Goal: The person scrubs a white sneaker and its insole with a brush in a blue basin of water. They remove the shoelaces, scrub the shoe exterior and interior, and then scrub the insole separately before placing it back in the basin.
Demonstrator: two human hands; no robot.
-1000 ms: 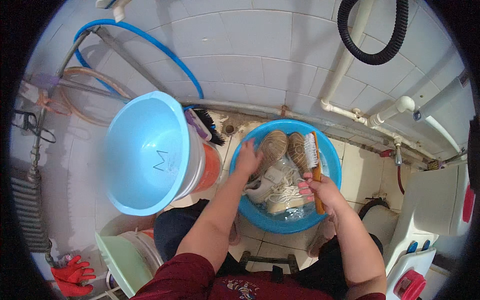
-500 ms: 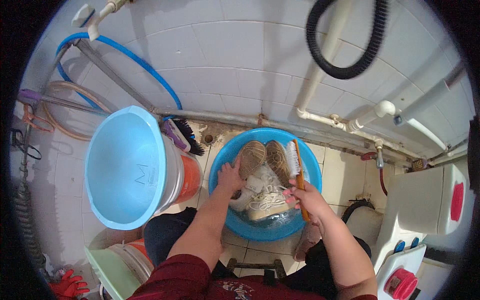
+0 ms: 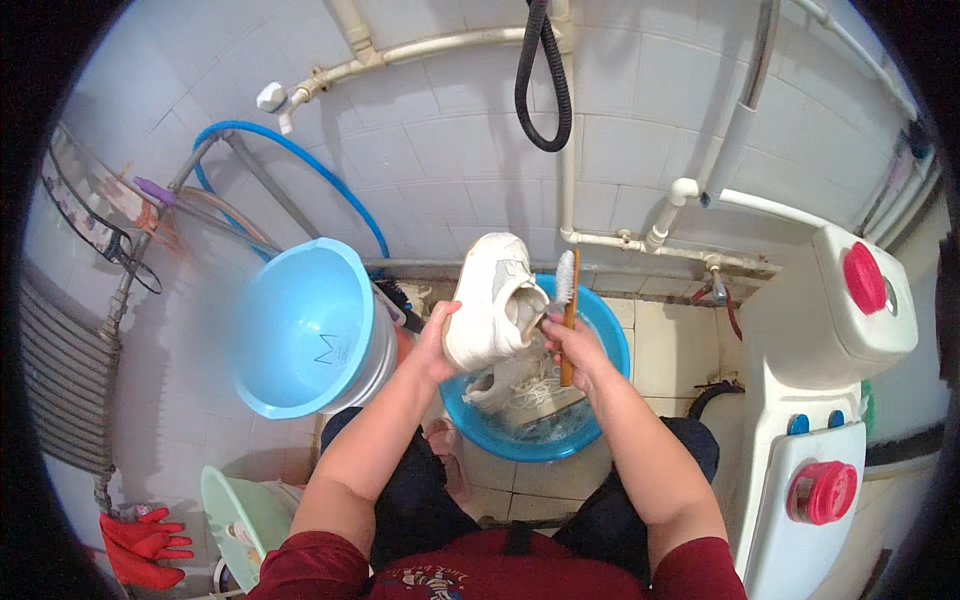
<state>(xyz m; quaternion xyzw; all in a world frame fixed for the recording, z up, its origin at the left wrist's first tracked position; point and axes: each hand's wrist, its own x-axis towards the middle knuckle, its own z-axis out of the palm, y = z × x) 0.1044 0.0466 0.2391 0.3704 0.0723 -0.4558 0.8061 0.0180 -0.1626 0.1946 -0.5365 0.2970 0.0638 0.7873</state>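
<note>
A white sneaker [image 3: 482,318] is raised over the near left part of the blue basin [image 3: 618,345], my left hand [image 3: 432,347] closed around its sole side. The shoe's opening faces right. My right hand [image 3: 580,355] grips a scrub brush [image 3: 570,318] with an orange-brown handle, its white bristles uppermost and close beside the sneaker. In the soapy water below lies another pale shoe [image 3: 545,400] with loose white laces. The raised sneaker hides the far left part of the basin, and I cannot see the brown-soled footwear there.
At the left, a light blue tub [image 3: 300,325] sits tilted on a bucket. A pale green basin [image 3: 225,505] and red gloves [image 3: 147,548] are nearer me. White jugs with red caps [image 3: 825,490] stand at the right. Pipes [image 3: 640,240] run along the tiled wall.
My left hand has lifted a white sneaker up out of the basin. The right hand still holds the brush, now a little farther left and higher. The head view has shifted.
</note>
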